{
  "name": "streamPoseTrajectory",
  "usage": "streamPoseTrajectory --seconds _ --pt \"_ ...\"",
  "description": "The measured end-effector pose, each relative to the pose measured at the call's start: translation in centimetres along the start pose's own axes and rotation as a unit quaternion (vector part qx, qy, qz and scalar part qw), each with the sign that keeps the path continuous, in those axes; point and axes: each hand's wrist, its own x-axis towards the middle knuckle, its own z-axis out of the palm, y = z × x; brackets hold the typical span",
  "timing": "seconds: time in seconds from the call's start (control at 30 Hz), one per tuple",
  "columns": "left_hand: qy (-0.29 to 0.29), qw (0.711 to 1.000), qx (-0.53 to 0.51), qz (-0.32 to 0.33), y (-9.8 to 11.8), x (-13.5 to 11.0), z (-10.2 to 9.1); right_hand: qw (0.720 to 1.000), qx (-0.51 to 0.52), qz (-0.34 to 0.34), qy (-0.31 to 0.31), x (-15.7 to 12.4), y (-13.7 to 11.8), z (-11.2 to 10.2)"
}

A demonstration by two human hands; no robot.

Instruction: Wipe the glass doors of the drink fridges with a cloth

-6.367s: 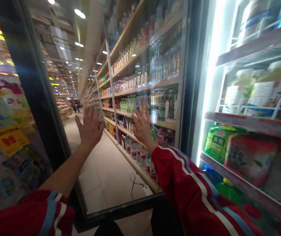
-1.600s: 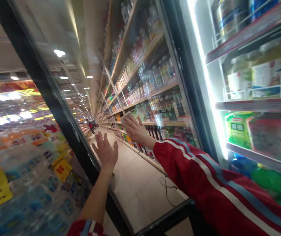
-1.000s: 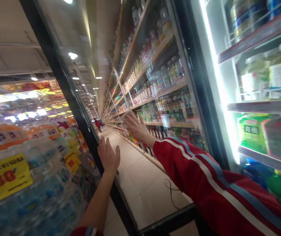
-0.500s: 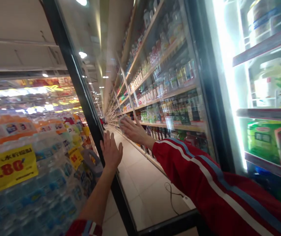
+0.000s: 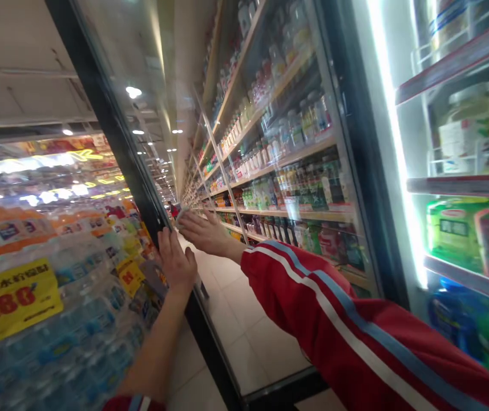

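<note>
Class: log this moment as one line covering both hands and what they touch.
left hand: open, on black door frame | right hand: flat on glass door | beside: lit fridge shelves, bottled water packs

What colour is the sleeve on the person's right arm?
Red, with white and blue stripes running along it. The right sleeve shows clearly in the head view.

The right hand slides left and lower across the glass door, ending just beside the left hand. That one has crept sideways against the door's black frame (earlier both were well apart).
</note>
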Motion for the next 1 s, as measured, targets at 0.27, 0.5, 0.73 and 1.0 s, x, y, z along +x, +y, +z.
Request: streamPoseTrajectory --seconds 0.27,0.5,0.73,1.0 --pt "-0.041 0.999 -0.030 0.018 2.0 0.3 1.6 0.978 -0.029 0.196 0.066 -2.6 4.6 -2.7" --pt "-0.068 0.996 -0.036 0.043 4.4 1.3 3.3 0.993 -0.034 0.113 0.025 -5.4 3.7 -2.6" --pt "-0.060 0.995 -0.058 0.048 5.3 1.1 5.0 0.965 -0.060 0.248 0.064 -8.0 8.0 -4.6" --pt "-0.080 0.990 -0.074 0.088 9.1 1.3 6.6 0.980 -0.063 0.185 0.041 -10.7 7.5 -4.7"
